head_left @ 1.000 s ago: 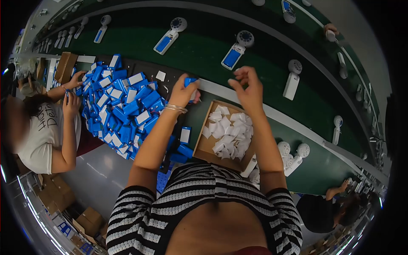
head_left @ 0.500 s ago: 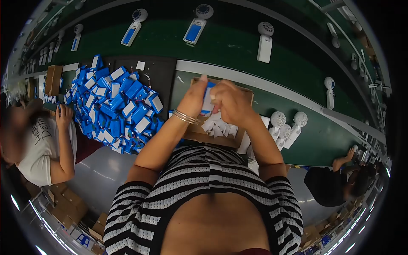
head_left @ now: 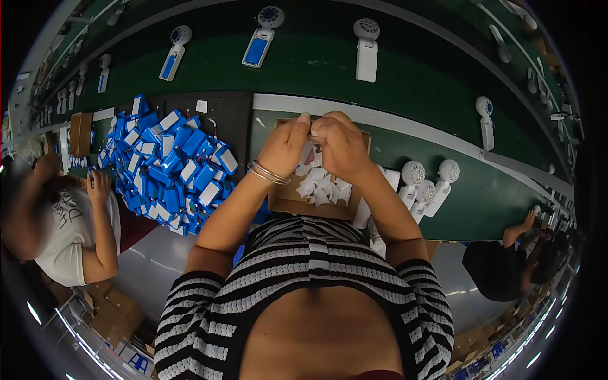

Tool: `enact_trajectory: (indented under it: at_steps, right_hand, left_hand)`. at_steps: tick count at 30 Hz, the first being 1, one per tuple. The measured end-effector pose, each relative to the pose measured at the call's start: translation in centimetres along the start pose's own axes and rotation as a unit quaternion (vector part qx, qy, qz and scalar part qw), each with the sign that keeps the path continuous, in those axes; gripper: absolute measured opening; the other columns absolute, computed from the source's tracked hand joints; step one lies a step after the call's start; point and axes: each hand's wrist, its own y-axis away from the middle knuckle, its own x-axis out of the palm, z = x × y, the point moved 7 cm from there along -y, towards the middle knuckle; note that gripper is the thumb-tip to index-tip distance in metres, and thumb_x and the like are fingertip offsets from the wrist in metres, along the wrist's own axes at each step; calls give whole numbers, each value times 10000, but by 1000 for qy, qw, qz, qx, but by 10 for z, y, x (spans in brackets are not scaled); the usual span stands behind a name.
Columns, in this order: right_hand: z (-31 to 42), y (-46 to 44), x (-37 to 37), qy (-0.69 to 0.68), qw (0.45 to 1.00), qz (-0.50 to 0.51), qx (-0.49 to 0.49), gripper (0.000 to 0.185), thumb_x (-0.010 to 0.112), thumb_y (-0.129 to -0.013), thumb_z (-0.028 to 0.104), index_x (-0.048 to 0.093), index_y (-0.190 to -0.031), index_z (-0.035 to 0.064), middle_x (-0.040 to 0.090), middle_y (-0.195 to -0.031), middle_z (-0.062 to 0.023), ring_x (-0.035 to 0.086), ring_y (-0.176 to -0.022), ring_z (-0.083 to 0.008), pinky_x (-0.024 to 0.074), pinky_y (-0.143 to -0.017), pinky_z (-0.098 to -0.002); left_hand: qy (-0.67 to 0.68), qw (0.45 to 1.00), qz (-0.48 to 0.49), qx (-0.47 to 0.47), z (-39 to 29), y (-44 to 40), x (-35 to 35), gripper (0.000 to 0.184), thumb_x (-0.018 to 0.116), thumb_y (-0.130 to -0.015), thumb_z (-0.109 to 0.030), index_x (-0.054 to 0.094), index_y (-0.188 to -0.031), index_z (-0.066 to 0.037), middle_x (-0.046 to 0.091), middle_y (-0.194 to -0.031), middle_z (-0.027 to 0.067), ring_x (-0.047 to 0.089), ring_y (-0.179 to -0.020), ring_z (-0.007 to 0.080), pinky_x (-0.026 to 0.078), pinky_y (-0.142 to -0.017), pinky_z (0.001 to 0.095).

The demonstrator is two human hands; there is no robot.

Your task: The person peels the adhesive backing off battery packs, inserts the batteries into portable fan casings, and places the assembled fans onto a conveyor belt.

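Both of my hands meet above a cardboard box [head_left: 276, 201] that holds crumpled white paper pieces [head_left: 324, 187]. My left hand [head_left: 286, 147], with bangles at the wrist, has its fingers closed, thumb pointing up and inward. My right hand [head_left: 342, 144] is closed too, its fingertips touching the left thumb. What lies between the fingers is mostly hidden. To the left spreads a big pile of blue battery packs with white labels [head_left: 170, 166], on a black mat [head_left: 235, 117].
White handheld fans [head_left: 413, 173] stand right of the box. More fans [head_left: 258, 49] lie along the green conveyor [head_left: 316, 63] beyond a grey rail [head_left: 405, 120]. A co-worker [head_left: 79, 228] sits at the left; another person [head_left: 497, 269] is at the far right.
My hands have come together over the box since the first frame, where the left held a blue pack and the right was open. Fans on the conveyor have shifted left in view.
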Motion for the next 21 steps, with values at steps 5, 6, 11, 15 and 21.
enact_trajectory:
  at_steps: [5,6,11,15,21]
  right_hand:
    - [5,39,26,-144,979,142,25,242,473,-631,-146,391,-785,22,521,-758,-141,489,-652,-302,430,-596,-365]
    - [-4,58,45,-150,945,255,141,248,502,-643,-121,425,-830,23,506,-795,-137,481,-712,-298,420,-644,-363]
    - [-10,53,22,93,988,92,77,327,598,-659,-15,471,-956,35,479,-883,-127,462,-851,-290,393,-742,-374]
    - [-31,41,-12,134,986,-86,46,351,654,-636,65,541,-968,48,506,-896,-117,494,-811,-289,416,-690,-364]
    - [-33,60,-88,80,976,-180,90,286,646,-614,25,608,-896,10,551,-815,-125,524,-696,-268,434,-603,-329]
  left_hand:
    - [421,890,45,-168,38,-18,-3,545,298,-896,-478,505,-869,26,610,-772,197,605,-668,244,495,-598,303]
    - [420,892,41,-161,34,-23,-6,545,298,-896,-478,505,-869,26,610,-772,197,605,-668,244,495,-598,303]
    - [479,847,-19,-230,47,-27,8,548,258,-904,-475,459,-964,31,582,-952,248,598,-854,308,504,-732,372]
    - [425,852,13,-305,42,-26,50,478,294,-901,-477,494,-948,-45,596,-976,149,591,-825,229,482,-745,346]
    - [144,980,-45,-130,51,-143,63,752,569,-677,-639,434,-1086,-23,538,-919,119,545,-860,240,448,-750,337]
